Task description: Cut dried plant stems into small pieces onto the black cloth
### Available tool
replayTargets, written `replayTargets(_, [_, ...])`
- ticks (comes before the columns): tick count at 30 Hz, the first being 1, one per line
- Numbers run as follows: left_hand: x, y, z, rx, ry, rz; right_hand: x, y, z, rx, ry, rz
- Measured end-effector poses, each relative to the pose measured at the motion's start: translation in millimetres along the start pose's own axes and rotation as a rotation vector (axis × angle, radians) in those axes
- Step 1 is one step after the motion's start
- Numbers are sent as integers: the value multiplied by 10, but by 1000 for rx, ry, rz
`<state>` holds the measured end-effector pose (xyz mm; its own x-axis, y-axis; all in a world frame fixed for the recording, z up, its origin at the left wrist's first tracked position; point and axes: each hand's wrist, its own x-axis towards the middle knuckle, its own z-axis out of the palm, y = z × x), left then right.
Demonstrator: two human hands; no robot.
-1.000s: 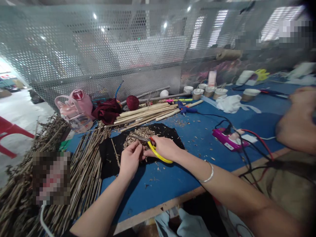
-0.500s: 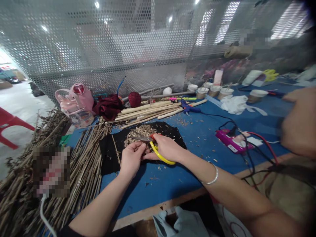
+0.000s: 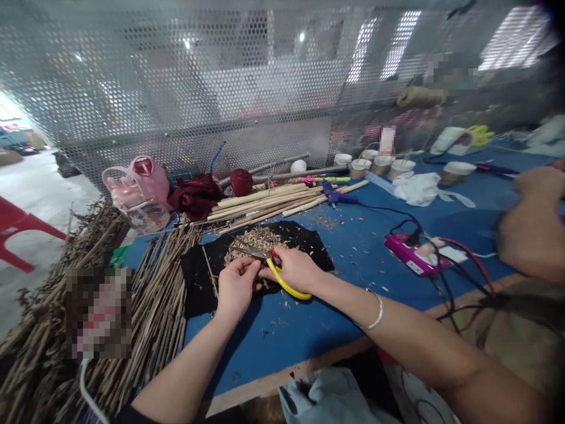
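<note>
Across blue-topped table, long dry brown stalks are crowding left side, taking up elbow room. Black cloth sheet is lying beneath both hands, probably catching debris. Pale straight wooden sticks are bordering its far edge. Purple plastic power strip is sitting off to right. Left hand is pinching narrowly; whether anything is between fingertips, cannot tell. Right hand is gripping yellow-handled metal scissors, blades pointing left over pale-brown chip pile, perhaps keeping cuttings together.
</note>
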<state>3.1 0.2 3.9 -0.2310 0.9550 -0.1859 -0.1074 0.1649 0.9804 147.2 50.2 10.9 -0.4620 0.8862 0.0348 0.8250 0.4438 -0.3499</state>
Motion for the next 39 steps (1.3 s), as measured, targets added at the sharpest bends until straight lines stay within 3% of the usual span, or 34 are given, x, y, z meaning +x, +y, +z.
replayTargets(10, [15, 12, -9, -42, -40, 0, 62, 69, -3, -1, -45, 18])
replayTargets(20, [45, -38, 11, -185, -44, -1, 27, 75, -79, -70, 4, -28])
replayTargets(31, [7, -27, 4, -16, -71, 32, 1, 12, -107, -32, 16, -27])
replayTargets(39, [2, -12, 16, -18, -83, 17, -10, 6, -81, 28, 37, -53])
